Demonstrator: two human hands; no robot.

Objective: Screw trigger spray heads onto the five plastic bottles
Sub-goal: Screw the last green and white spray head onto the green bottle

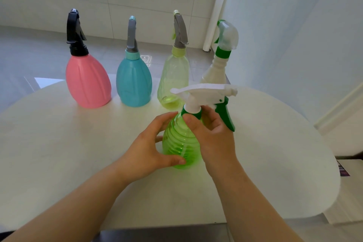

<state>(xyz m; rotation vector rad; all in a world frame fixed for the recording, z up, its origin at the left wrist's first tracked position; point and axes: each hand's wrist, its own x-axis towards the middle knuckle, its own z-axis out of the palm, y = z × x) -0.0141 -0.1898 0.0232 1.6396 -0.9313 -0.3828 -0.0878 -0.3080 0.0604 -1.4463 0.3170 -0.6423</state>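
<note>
The green bottle point(179, 143) stands near the middle of the table point(78, 153). The left grip point(151, 151) clasps its ribbed body to stop it turning, while the right grip point(212, 133) pinches the green collar point(198, 114) of the spray head point(204, 91), probably tightening; thread depth is unclear.

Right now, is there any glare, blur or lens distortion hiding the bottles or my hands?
Head view: soft even daylight, faint shadows on the table; a small glare patch on the floor behind the teal bottle; the wide-angle lens bows the table rim and tilts the walls; the green bottle, its spray head, left hand and right hand look sharp.
</note>
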